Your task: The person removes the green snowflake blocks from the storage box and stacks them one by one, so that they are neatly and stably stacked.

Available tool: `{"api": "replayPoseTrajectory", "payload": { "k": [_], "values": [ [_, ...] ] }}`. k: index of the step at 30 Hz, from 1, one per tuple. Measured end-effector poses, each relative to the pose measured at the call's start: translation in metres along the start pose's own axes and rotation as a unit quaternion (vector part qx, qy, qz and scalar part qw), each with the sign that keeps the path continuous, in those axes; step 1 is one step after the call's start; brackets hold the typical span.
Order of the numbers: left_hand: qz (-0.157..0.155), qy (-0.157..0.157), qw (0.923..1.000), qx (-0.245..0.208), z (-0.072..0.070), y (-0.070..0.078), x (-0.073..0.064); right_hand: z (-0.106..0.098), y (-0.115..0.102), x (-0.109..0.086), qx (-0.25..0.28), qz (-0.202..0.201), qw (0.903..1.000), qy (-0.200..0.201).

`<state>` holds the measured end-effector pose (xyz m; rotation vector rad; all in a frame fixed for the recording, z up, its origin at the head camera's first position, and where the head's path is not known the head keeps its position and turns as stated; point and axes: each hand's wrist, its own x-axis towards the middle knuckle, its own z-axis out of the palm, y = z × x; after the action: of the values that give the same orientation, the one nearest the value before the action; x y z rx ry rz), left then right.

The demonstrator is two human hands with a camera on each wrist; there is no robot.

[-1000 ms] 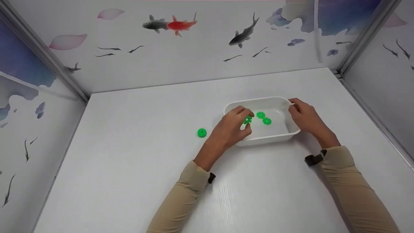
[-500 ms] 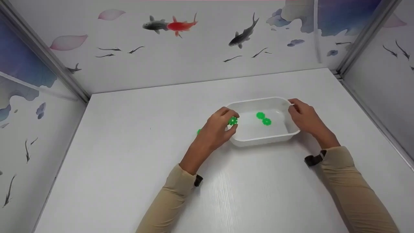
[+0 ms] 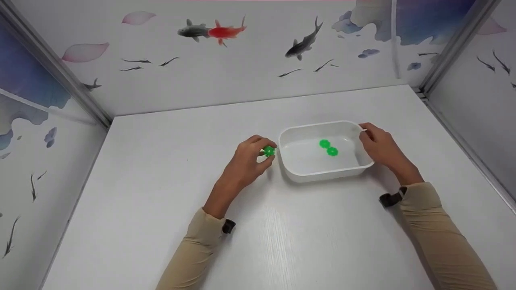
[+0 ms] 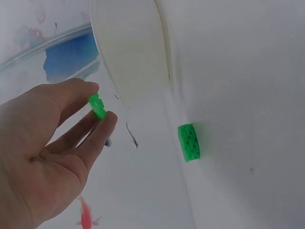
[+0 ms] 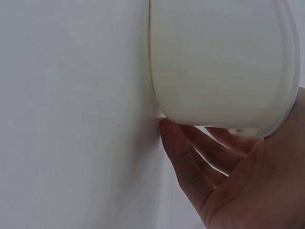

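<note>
My left hand [image 3: 245, 162] pinches a small green notched disc [image 3: 269, 151] between thumb and fingertips, just left of a white plastic tub [image 3: 312, 175]. In the left wrist view the same disc shows edge-on, and a short stack of green discs [image 4: 189, 142] stands on the table below the hand. That stack is hidden behind my left hand in the head view. Two flat green discs, one farther back [image 3: 325, 143] and one nearer [image 3: 332, 151], lie touching or nearly so on the tub floor. At the tub's right end, my right hand [image 3: 381, 147] grips the rim.
A white table [image 3: 161, 193] lies under everything. Panels [image 3: 250, 72] printed with fish and petals stand along its back and sides, with metal posts [image 3: 459, 44] at the corners.
From over the tub, my left hand has moved left past its rim, carrying the green disc out above the table. My right hand and the tub have stayed put.
</note>
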<state>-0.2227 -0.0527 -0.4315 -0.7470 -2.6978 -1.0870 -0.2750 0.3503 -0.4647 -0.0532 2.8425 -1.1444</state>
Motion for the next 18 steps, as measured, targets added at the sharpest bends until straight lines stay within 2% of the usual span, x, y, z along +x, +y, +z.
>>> {"api": "replayPoseTrajectory", "payload": {
  "k": [7,18],
  "values": [
    [-0.023,-0.002,0.9996,-0.017,-0.005,-0.015,-0.001,0.001,0.003,-0.001,-0.004,0.005,1.0,-0.002],
    [-0.043,-0.005,0.9991,-0.003,-0.009,-0.036,-0.007,0.0,0.001,-0.001,0.003,-0.001,1.0,0.0]
  ]
}}
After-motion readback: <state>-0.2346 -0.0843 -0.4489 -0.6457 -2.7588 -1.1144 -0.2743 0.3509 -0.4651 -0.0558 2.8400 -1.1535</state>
